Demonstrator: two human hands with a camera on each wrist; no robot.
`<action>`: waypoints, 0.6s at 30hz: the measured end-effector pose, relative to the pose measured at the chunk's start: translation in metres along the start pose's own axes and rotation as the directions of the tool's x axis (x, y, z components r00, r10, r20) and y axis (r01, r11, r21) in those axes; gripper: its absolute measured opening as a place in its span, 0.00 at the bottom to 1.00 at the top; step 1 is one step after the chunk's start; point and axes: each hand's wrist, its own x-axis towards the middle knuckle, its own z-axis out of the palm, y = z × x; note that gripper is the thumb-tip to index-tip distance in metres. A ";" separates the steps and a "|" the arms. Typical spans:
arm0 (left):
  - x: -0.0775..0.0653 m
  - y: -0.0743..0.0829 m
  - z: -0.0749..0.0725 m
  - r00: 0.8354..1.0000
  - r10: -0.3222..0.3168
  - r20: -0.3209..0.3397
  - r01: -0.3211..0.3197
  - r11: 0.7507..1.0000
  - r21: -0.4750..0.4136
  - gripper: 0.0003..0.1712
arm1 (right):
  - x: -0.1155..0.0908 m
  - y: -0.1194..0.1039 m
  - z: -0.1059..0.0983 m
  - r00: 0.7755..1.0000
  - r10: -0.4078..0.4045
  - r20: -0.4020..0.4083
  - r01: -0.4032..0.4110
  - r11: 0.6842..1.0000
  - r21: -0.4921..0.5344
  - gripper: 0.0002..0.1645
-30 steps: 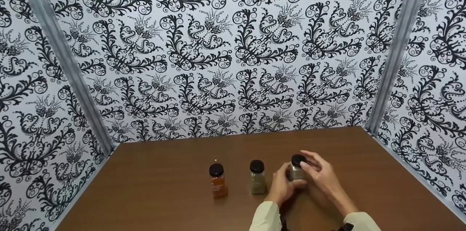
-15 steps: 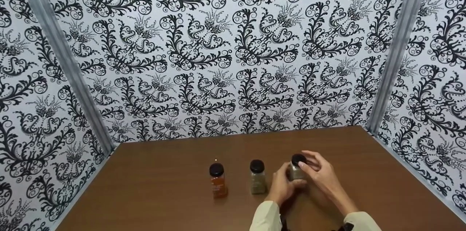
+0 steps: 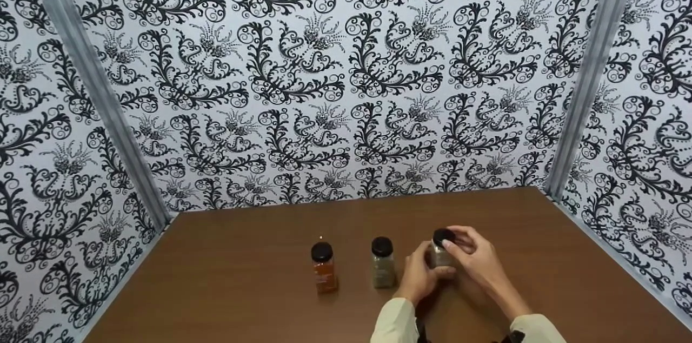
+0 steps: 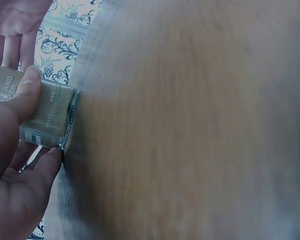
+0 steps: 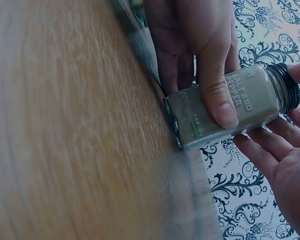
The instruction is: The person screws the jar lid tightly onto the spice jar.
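Note:
A square glass spice jar (image 5: pixel 257 95) of beige powder, lettered "SALT AND PEPPER", stands upright on the right part of the table. My left hand (image 3: pixel 420 272) grips the lower body, its thumb across the printed face in the right wrist view. At the top, my right hand (image 3: pixel 478 261) holds the black lid (image 5: pixel 286 89) between thumb and fingers. The lid sits on the jar's neck. In the left wrist view the jar's base (image 4: pixel 70 112) is right at the tabletop, and the lid is out of frame.
To the left of the hands stands a jar of greenish-grey contents (image 3: pixel 384 274) with a black lid. Further left is a jar of orange-red spice (image 3: pixel 325 278), also black-lidded. The brown wooden table (image 3: pixel 232 267) meets patterned black-and-white walls (image 3: pixel 303 88) behind and at both sides.
My right hand's fingers have shifted slightly around the lid. The left hand and all the jars stay where they were.

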 end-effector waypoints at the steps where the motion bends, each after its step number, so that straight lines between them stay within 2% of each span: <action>1: 0.000 0.000 0.000 1.000 -0.003 0.001 0.003 1.000 -0.003 0.30 | 0.000 0.000 0.000 1.000 0.004 0.002 -0.004 1.000 -0.003 0.22; 9: -0.002 0.003 -0.001 1.000 0.004 -0.006 -0.004 1.000 0.021 0.30 | -0.002 0.001 -0.001 0.999 -0.039 0.001 0.039 0.997 -0.070 0.22; 18: -0.001 0.003 0.000 1.000 0.003 -0.007 -0.002 0.999 0.032 0.31 | 0.000 -0.002 0.000 1.000 -0.022 -0.011 0.022 1.000 -0.016 0.21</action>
